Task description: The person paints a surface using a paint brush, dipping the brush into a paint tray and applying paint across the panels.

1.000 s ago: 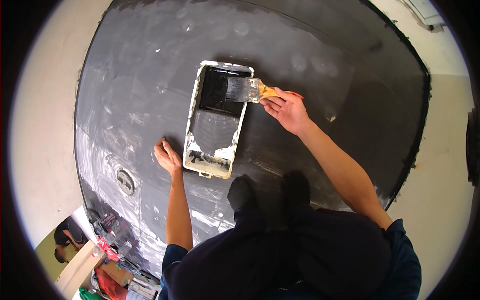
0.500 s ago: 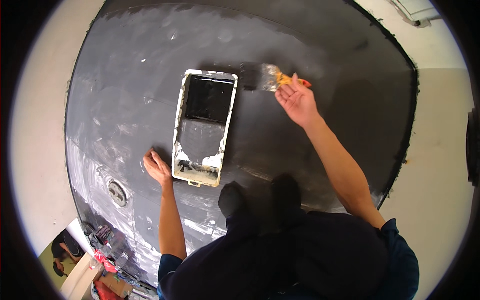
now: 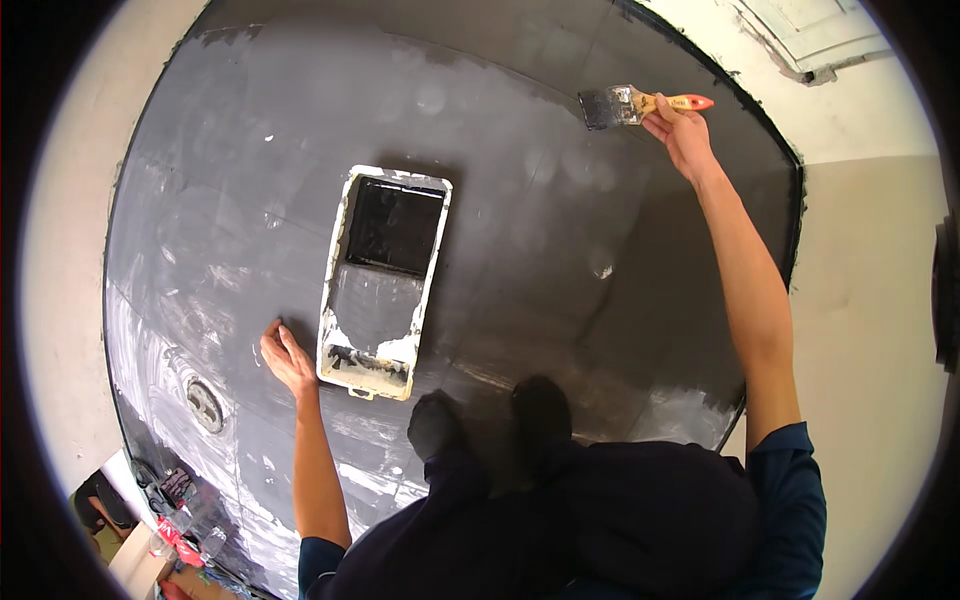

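A flat paintbrush (image 3: 608, 107) with dark, paint-coated bristles and a red-tipped wooden handle is in my right hand (image 3: 688, 143). My fingers close round its handle, above the dark grey floor (image 3: 520, 240) toward the far right. Whether the bristles touch the floor I cannot tell. A long white-rimmed paint tray (image 3: 375, 305) rests on the floor, black paint in its deep far end and whitish crust on its near part. Just left of the tray's near end is my left hand (image 3: 288, 358), loosely open, with nothing visible in its fingers.
My dark-socked feet (image 3: 437, 425) stand on the floor near the tray. A round floor drain (image 3: 205, 405) lies to the left amid white smears. Pale walls (image 3: 860, 270) border the floor. Bags and clutter (image 3: 178, 535) sit at the lower left, with a person (image 3: 103, 502) beyond.
My right hand has carried the brush away from beside the tray, farther out and to the right. The view has shifted slightly; my left hand stays beside the tray.
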### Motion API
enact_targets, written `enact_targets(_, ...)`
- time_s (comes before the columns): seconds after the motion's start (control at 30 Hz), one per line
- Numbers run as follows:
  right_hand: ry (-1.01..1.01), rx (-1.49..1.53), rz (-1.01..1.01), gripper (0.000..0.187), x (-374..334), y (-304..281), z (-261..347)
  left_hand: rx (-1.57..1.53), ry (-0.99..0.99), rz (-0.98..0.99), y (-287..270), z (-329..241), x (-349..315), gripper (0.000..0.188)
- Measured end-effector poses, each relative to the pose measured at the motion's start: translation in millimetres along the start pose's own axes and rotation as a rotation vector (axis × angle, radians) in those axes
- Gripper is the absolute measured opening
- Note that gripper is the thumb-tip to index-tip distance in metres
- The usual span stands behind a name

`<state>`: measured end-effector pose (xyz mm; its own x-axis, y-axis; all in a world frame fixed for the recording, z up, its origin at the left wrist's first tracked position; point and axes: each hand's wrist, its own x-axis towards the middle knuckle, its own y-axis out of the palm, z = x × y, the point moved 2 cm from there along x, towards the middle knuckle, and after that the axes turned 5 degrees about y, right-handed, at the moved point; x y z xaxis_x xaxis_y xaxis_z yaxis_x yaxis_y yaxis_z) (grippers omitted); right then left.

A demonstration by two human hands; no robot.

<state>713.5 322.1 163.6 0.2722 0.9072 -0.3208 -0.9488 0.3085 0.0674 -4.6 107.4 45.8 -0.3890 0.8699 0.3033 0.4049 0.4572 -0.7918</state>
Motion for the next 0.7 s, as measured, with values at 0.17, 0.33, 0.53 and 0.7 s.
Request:
enact_targets(0.17, -0.177, -0.396, -0.076, 0.036, 19.8, 22.0, 14.5, -0.002, 0.014, 0.01, -2.5, -0.9, -1.4, 0.034)
enact_targets(0.33, -0.462, -0.754, -0.187, 0.031, 25.3, 48.9, 17.9, 0.015, 0.007, 0.033, -2.0, -1.5, -3.0, 0.036)
enact_targets(0.53, -0.516, -0.878, -0.139, 0.027, 19.0, 65.1, 22.4, 0.001, 0.039, 0.03, -3.9, -4.5, -3.4, 0.038)
enact_targets(0.7, -0.527, -0.887, -0.086, 0.025, 21.5, 63.1, 11.4, -0.009, 0.044, 0.021, -4.3, -4.1, -2.8, 0.036)
